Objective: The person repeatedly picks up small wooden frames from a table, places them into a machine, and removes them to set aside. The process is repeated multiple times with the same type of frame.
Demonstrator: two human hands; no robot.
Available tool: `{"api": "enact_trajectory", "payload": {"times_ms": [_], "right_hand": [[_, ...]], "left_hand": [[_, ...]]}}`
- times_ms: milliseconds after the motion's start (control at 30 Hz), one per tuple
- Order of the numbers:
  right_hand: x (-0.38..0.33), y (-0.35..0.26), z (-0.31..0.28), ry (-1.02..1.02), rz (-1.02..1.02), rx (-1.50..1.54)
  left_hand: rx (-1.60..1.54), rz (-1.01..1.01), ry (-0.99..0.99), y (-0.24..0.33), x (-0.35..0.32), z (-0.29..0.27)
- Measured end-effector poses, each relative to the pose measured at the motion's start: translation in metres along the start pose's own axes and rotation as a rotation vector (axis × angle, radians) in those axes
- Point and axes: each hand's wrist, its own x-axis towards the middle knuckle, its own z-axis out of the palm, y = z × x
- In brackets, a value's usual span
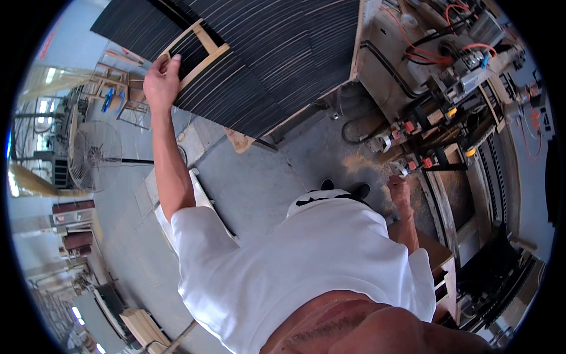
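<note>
A large stack of dark, thin-edged strips (283, 53) fills the top of the head view. On it lies a small pale wooden frame (206, 40) with a dark opening. My left hand (161, 81) is stretched out to the frame's left end, thumb and fingers closed on its pale edge. Low on the right, my right hand (400, 190) is closed just below a metal clamp-like part (399, 169) of a machine. Whatever its fingers hold, if anything, is too small to make out.
The machine (436, 118) on the right carries red and yellow fittings, rails and orange hoses. Sawdust (358, 163) lies on the floor near my feet. A standing fan (94, 156) and a wooden chair-like frame (121, 88) are at the left. Boards (143, 330) are stacked lower left.
</note>
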Motion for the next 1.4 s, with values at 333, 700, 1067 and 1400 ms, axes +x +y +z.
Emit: {"api": "enact_trajectory", "payload": {"times_ms": [333, 700, 1067, 1400], "right_hand": [[-0.018, 0.02, 0.004, 0.033, -0.007, 0.168], [-0.103, 0.063, -0.126, 0.371, 0.137, 0.123], [-0.349, 0.151, -0.193, 0.919, 0.729, -0.363], [-0.391, 0.163, -0.11, 1.04, 0.928, -0.103]], "left_hand": [[0.036, 0.254, -0.1, 0.061, -0.045, 0.024], [-0.278, 0.399, 0.279, 0.149, -0.119, 0.046], [-0.949, 0.29, -1.187, 0.335, -0.423, 0.246], [-0.937, 0.495, -1.284, 0.449, -0.404, 0.299]]}}
